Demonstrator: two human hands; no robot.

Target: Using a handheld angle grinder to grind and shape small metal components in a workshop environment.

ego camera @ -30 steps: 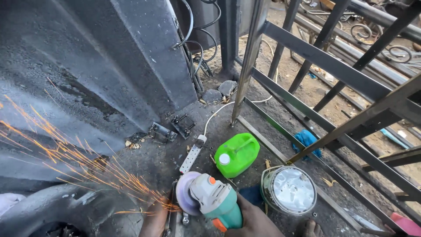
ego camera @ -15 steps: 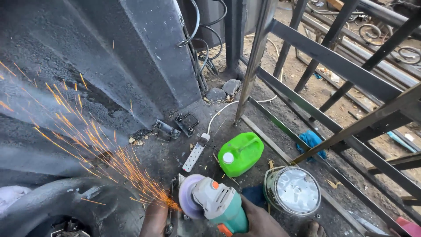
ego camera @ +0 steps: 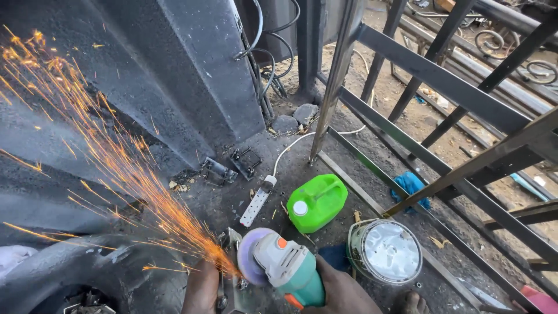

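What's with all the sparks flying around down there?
A person is grinding metal. Their right hand grips a teal and grey angle grinder, its disc against a small metal bracket that the left hand steadies. Orange sparks spray up to the left over a dark steel panel. On the ground nearby lie a green plastic jerrycan, a white power strip and a round tin.

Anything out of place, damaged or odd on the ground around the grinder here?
Mostly workshop clutter. The green jerrycan lies on its side beside the white power strip, right where sparks fly from the angle grinder held in the right hand. A blue rag lies crumpled under the metal frame. No spill or damage visible.
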